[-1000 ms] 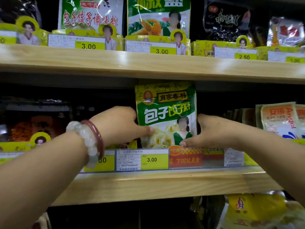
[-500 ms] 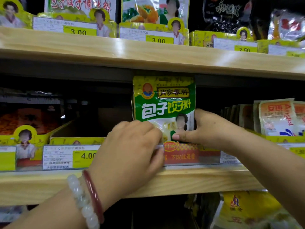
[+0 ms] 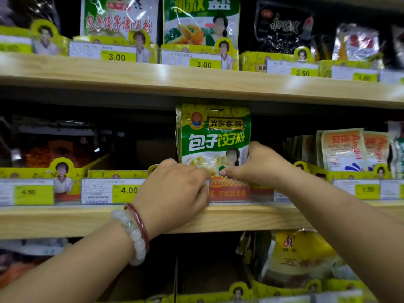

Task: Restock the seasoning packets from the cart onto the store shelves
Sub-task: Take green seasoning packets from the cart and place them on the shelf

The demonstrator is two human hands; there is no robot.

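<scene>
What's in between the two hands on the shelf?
In the head view, the bottom of the green dumpling seasoning packet stands between the left hand and the right hand, with a red shelf label just below.

You're facing light wooden shelving: upper shelf board [image 3: 196,82] and middle shelf board [image 3: 240,217] with glossy glare patches. Recesses behind are dark. Yellow price-tag strip [image 3: 129,190] lines the middle edge.
</scene>
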